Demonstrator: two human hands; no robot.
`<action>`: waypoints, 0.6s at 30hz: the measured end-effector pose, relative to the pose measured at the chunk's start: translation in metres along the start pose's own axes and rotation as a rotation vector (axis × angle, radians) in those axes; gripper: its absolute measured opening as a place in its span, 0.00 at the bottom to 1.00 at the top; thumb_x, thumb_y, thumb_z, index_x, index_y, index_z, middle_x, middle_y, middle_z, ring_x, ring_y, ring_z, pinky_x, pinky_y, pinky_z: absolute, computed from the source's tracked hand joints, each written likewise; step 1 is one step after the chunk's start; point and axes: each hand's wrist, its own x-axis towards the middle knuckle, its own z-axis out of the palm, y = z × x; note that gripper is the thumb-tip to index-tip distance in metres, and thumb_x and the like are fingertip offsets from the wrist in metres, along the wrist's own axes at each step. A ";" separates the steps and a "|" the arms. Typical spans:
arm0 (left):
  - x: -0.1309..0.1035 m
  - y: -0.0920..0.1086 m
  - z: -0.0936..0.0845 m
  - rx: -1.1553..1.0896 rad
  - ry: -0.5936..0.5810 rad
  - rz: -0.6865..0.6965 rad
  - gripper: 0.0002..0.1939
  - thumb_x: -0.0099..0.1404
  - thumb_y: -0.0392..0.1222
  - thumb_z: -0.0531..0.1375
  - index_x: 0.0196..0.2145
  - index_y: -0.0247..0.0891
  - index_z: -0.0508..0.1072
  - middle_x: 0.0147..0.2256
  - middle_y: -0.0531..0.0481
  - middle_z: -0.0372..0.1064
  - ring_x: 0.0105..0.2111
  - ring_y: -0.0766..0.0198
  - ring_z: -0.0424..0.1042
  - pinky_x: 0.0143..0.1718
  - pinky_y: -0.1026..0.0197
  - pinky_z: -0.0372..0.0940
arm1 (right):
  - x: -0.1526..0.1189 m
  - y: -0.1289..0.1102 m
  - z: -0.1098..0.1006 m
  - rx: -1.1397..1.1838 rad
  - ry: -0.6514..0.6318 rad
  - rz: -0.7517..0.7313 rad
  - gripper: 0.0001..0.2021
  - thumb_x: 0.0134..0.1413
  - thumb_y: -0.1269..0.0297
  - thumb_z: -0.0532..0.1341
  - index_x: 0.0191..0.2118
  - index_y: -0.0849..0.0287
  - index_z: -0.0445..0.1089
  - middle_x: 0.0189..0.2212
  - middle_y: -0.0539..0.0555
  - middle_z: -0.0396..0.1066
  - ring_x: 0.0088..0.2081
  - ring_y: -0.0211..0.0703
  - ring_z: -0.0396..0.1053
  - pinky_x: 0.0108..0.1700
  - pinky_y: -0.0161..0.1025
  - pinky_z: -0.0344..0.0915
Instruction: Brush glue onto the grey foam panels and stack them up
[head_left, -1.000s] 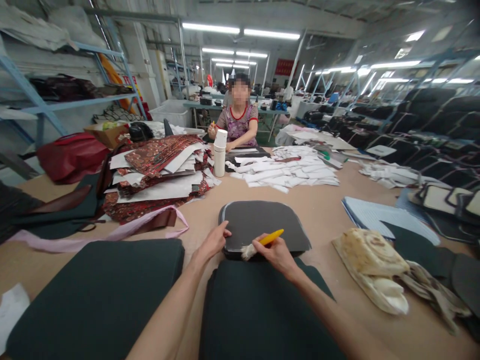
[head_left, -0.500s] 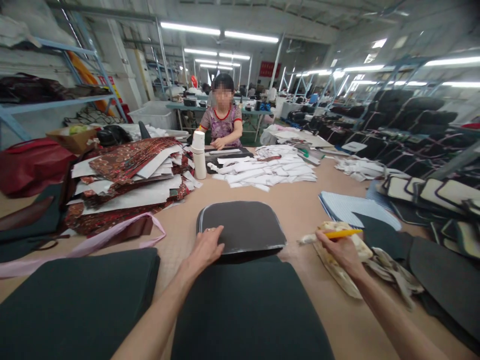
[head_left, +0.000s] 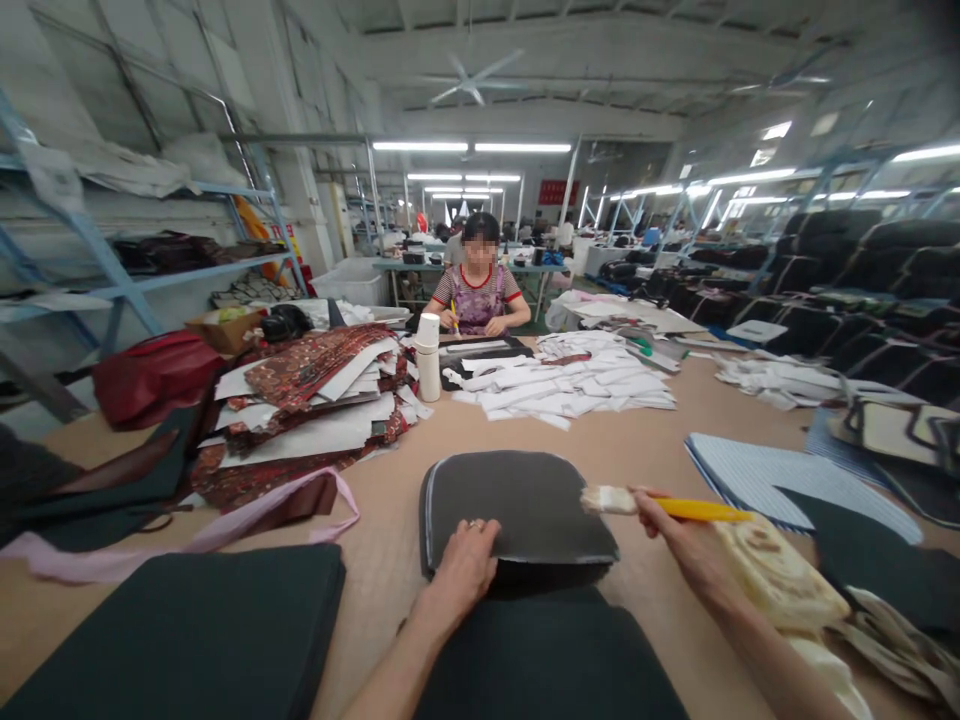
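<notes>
My left hand (head_left: 465, 565) is at the near left edge of a dark grey rounded panel (head_left: 517, 505). Its fingers bend over the top and the thumb sits at the front edge, so it grips the panel. Pale lines run along the panel's edges, and more layers show beneath it on the left. My right hand (head_left: 671, 530) is closed around a brush (head_left: 694, 510) with a yellow handle. The brush's whitish bristles point left, at the panel's right edge; whether they touch it I cannot tell. Below my right forearm is a yellowish, stained container (head_left: 780, 575), partly hidden.
Dark green pads (head_left: 187, 630) lie at the front left, another dark pad (head_left: 547, 660) in front of me. Patterned pieces (head_left: 315, 380) are piled left, by a white bottle (head_left: 428, 370). White strips (head_left: 570, 375) lie across the table, where a co-worker (head_left: 480, 290) sits. Striped sheets (head_left: 780, 480) lie right.
The brush has swung left from beside the container to the panel's right edge. My left hand's fingers have bent at the panel's near edge. The whole view has tilted up and shifted.
</notes>
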 end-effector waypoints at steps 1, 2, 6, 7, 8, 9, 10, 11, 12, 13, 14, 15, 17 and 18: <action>0.000 0.003 0.002 0.015 0.008 -0.012 0.19 0.59 0.30 0.49 0.48 0.40 0.66 0.48 0.46 0.65 0.48 0.56 0.63 0.50 0.53 0.59 | 0.007 -0.004 0.008 0.008 -0.020 -0.006 0.23 0.42 0.47 0.58 0.35 0.62 0.73 0.17 0.49 0.65 0.24 0.41 0.65 0.30 0.36 0.62; 0.000 0.006 0.005 0.030 0.018 -0.025 0.20 0.59 0.28 0.47 0.46 0.39 0.68 0.47 0.44 0.66 0.47 0.54 0.63 0.47 0.52 0.61 | 0.014 -0.009 0.017 0.010 -0.040 -0.015 0.23 0.41 0.48 0.58 0.36 0.62 0.73 0.16 0.48 0.65 0.23 0.41 0.65 0.29 0.36 0.62; 0.000 0.015 0.016 0.063 0.065 -0.055 0.25 0.60 0.26 0.45 0.51 0.40 0.65 0.49 0.42 0.65 0.47 0.49 0.63 0.44 0.46 0.63 | 0.043 -0.030 0.064 0.025 -0.097 -0.104 0.22 0.41 0.49 0.58 0.38 0.62 0.72 0.18 0.50 0.68 0.23 0.42 0.66 0.28 0.37 0.62; 0.000 0.016 0.018 0.065 0.070 -0.056 0.25 0.60 0.26 0.46 0.52 0.41 0.64 0.50 0.42 0.64 0.47 0.48 0.63 0.44 0.46 0.63 | 0.050 -0.034 0.078 0.029 -0.118 -0.133 0.22 0.40 0.50 0.58 0.37 0.62 0.72 0.19 0.50 0.69 0.24 0.43 0.66 0.29 0.38 0.62; -0.001 0.016 0.021 0.066 0.071 -0.056 0.24 0.61 0.27 0.46 0.52 0.41 0.65 0.50 0.42 0.64 0.47 0.48 0.63 0.44 0.45 0.63 | 0.057 -0.038 0.092 0.034 -0.149 -0.159 0.21 0.40 0.50 0.58 0.36 0.62 0.72 0.21 0.51 0.70 0.25 0.43 0.67 0.30 0.38 0.63; -0.001 0.015 0.022 0.067 0.070 -0.058 0.23 0.61 0.28 0.47 0.51 0.41 0.66 0.51 0.42 0.64 0.48 0.47 0.62 0.44 0.45 0.63 | 0.063 -0.041 0.106 0.040 -0.186 -0.181 0.21 0.40 0.50 0.58 0.35 0.61 0.73 0.23 0.52 0.71 0.27 0.44 0.67 0.32 0.38 0.63; -0.001 0.014 0.024 0.067 0.069 -0.060 0.22 0.62 0.29 0.47 0.52 0.41 0.66 0.52 0.42 0.63 0.49 0.47 0.62 0.45 0.45 0.62 | 0.068 -0.044 0.121 0.046 -0.228 -0.204 0.21 0.40 0.50 0.59 0.35 0.61 0.73 0.24 0.53 0.72 0.28 0.44 0.68 0.33 0.39 0.63; -0.001 0.013 0.025 0.066 0.067 -0.063 0.22 0.62 0.29 0.47 0.52 0.41 0.66 0.52 0.41 0.63 0.49 0.46 0.61 0.45 0.44 0.62 | 0.073 -0.047 0.135 0.053 -0.274 -0.226 0.20 0.39 0.50 0.59 0.35 0.61 0.73 0.26 0.53 0.72 0.29 0.45 0.68 0.34 0.39 0.64; -0.001 0.012 0.025 0.064 0.068 -0.066 0.22 0.63 0.30 0.47 0.53 0.40 0.65 0.53 0.41 0.62 0.50 0.46 0.60 0.46 0.44 0.62 | 0.078 -0.049 0.148 0.059 -0.321 -0.246 0.20 0.39 0.50 0.59 0.35 0.60 0.73 0.28 0.54 0.73 0.30 0.45 0.68 0.35 0.39 0.64; 0.000 0.011 0.026 0.056 0.064 -0.070 0.22 0.63 0.30 0.47 0.53 0.40 0.65 0.53 0.41 0.62 0.50 0.46 0.60 0.46 0.44 0.62 | 0.081 -0.052 0.160 0.065 -0.370 -0.265 0.20 0.39 0.50 0.59 0.35 0.60 0.73 0.29 0.54 0.73 0.31 0.45 0.68 0.35 0.40 0.64; 0.001 0.010 0.026 0.046 0.060 -0.073 0.22 0.63 0.31 0.47 0.53 0.40 0.65 0.53 0.40 0.62 0.50 0.45 0.60 0.46 0.44 0.62 | 0.084 -0.054 0.172 0.070 -0.420 -0.282 0.20 0.39 0.50 0.59 0.35 0.60 0.73 0.30 0.54 0.73 0.31 0.44 0.68 0.36 0.40 0.64; 0.001 0.009 0.026 0.034 0.055 -0.077 0.22 0.64 0.31 0.47 0.54 0.40 0.65 0.53 0.40 0.62 0.50 0.45 0.60 0.46 0.44 0.62 | 0.086 -0.057 0.183 0.074 -0.470 -0.297 0.20 0.40 0.50 0.60 0.36 0.60 0.73 0.30 0.53 0.73 0.31 0.44 0.68 0.35 0.39 0.64; 0.003 0.009 0.025 0.007 0.040 -0.089 0.22 0.64 0.31 0.46 0.53 0.41 0.65 0.54 0.41 0.61 0.51 0.45 0.60 0.46 0.44 0.62 | 0.087 -0.063 0.201 0.082 -0.568 -0.325 0.20 0.40 0.51 0.60 0.37 0.59 0.73 0.32 0.53 0.73 0.31 0.42 0.68 0.35 0.38 0.64; 0.003 0.009 0.025 -0.005 0.032 -0.097 0.22 0.64 0.31 0.46 0.53 0.41 0.65 0.54 0.41 0.61 0.51 0.45 0.59 0.47 0.43 0.61 | 0.087 -0.066 0.209 0.086 -0.613 -0.337 0.20 0.41 0.51 0.60 0.38 0.60 0.73 0.32 0.53 0.73 0.30 0.41 0.68 0.34 0.38 0.64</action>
